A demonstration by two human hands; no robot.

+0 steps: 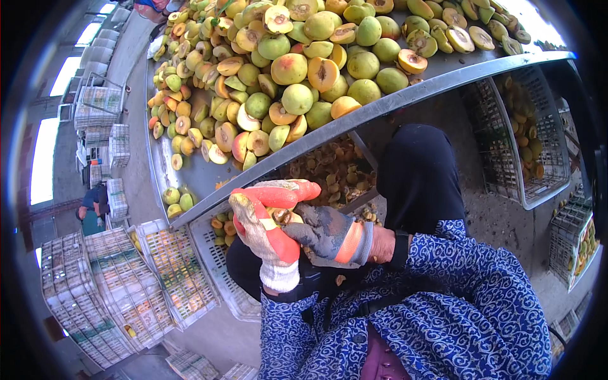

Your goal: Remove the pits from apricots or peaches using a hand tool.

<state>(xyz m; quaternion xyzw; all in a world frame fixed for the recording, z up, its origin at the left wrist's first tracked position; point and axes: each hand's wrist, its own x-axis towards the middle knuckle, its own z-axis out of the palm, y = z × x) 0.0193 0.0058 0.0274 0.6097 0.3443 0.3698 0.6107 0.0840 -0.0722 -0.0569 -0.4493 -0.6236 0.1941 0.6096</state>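
My left hand [270, 223], in a white knit glove with an orange-red coated palm, is curled around a cut peach [280, 214]. My right hand [327, 232], in a grey glove with an orange band, meets it from the right, its thumb and fingers pressed to the same fruit. Brown at the fruit's middle looks like the stone; the fingers hide most of it, and any tool is hidden too. Beyond both hands, a metal table [380, 107] carries a heap of whole and halved yellow-green peaches [289, 69].
Fruit scraps [332, 171] lie under the table. A plastic crate [228, 280] with fruit stands beside my left leg. Stacked crates [128, 285] rise at left; another fruit crate [546, 175] is at right. My knee [420, 166] reaches under the table edge. A person [95, 204] bends at far left.
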